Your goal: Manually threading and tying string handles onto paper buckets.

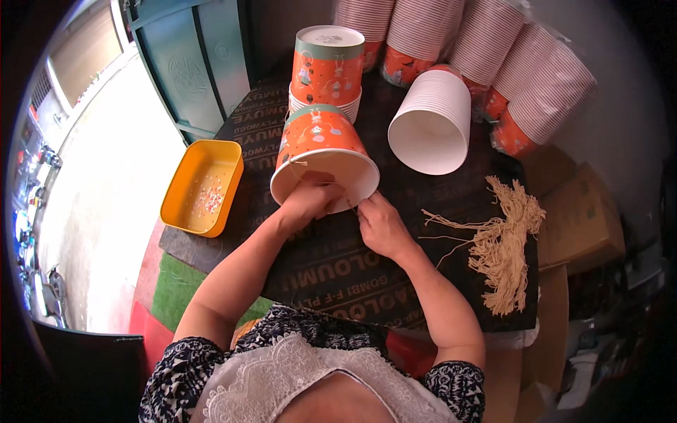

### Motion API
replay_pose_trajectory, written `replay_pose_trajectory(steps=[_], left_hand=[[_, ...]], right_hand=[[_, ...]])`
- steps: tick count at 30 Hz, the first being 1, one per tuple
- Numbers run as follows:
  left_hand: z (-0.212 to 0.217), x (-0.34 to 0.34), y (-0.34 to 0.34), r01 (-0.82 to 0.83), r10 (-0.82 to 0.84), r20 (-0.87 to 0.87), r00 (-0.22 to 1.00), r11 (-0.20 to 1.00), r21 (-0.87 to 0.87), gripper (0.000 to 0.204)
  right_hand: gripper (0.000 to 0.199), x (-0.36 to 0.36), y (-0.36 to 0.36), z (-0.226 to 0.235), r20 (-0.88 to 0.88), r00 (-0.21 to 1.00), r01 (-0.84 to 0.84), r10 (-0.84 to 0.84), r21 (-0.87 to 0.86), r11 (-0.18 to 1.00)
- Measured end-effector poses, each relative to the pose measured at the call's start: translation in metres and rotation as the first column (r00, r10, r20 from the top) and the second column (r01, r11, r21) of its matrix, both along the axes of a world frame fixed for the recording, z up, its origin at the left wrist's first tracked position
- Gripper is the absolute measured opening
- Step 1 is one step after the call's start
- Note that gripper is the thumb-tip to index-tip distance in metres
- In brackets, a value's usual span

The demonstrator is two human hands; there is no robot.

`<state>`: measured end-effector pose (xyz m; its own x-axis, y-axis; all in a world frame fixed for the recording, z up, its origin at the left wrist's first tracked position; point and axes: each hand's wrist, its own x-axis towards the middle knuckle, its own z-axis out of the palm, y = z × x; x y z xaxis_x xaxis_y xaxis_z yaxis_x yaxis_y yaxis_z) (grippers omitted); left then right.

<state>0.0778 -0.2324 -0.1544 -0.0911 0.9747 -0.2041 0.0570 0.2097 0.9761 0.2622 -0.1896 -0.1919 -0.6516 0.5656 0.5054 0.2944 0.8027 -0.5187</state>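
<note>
Orange paper bucket (328, 130) out in front of the person, on the far side of both hands, tipped so its pale mouth faces back toward the body. Bucket sits just in front of a second orange bucket (328, 70), which stands base-up, stacked over more rims.

Left hand (314, 199) at the near part of the mouth, fingers bent and reaching inside; fingertips partly hidden, so cannot tell what they grip. Right hand (381, 222) at the lower right of the rim, thumb and fingers drawn together at the edge; whatever lies between them too small to make out. The two hands near each other, the bucket's lower rim between them. Short bit of string (300, 163) at the rim's upper left, above the left hand.

Right of the right hand: a loose bundle of cream strings (508, 247) on the dark table (331, 278), a few strands trailing toward the hand. Beyond the hands, to the right, white nested buckets (431, 130) on their side, opening toward the person. Well left of the left hand, a yellow tub (187, 176) with small coloured bits (210, 199) inside. Wrapped bucket stacks (486, 46) along the back.
</note>
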Motion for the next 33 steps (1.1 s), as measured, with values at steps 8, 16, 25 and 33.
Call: replay_pose_trajectory(steps=[8, 16, 25, 33], left_hand=[[0.006, 0.002, -0.001, 0.088, -0.096, 0.136, 0.986, 0.994, 0.067, 0.010], [-0.008, 0.004, 0.004, 0.038, -0.044, 0.131, 0.990, 0.998, 0.046, 0.009], [-0.005, 0.026, 0.005, -0.191, 0.188, 0.041, 0.981, 0.978, 0.089, 0.011], [-0.015, 0.017, 0.009, -0.107, 0.108, -0.121, 0.987, 0.994, 0.009, 0.021]], right_hand=[[0.006, -0.001, 0.000, 0.000, -0.013, 1.000, -0.008, 0.008, -0.027, 1.000], [0.004, 0.000, 0.000, 0.002, -0.007, 1.000, -0.016, 0.016, -0.024, 1.000], [0.002, 0.001, -0.001, 0.002, -0.026, 0.998, -0.061, 0.060, -0.047, 0.997], [0.005, 0.003, -0.003, 0.006, 0.049, 0.997, 0.062, -0.061, -0.019, 0.998]])
